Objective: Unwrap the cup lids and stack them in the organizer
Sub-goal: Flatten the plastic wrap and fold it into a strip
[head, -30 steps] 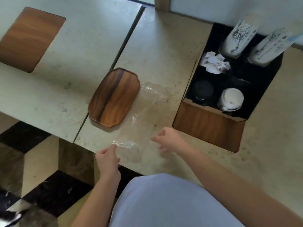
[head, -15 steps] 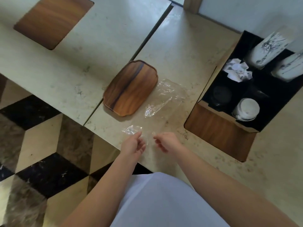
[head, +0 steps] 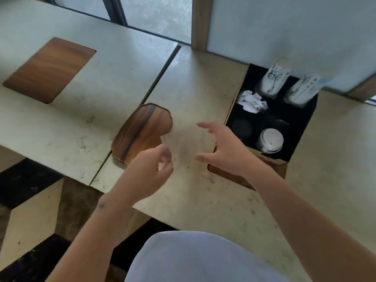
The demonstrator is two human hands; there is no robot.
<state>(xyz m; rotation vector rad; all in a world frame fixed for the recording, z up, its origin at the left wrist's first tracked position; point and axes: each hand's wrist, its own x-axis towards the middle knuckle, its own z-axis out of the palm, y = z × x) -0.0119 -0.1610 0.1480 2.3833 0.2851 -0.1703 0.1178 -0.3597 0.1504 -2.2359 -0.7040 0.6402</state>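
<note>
A pale marbled table [head: 199, 82] is filling most of the view, with a dark seam [head: 162, 74] running across it from the far middle toward the near left. A small wooden tray [head: 140, 133] is lying flat at the seam's near stretch. A rectangular wood inlay [head: 48, 70] is sitting flush in the table at the far left. Below the table's near edge, a floor [head: 30, 210] of black, cream and brown marble shapes is showing. A wooden post [head: 200, 23] is standing at the far edge.
</note>
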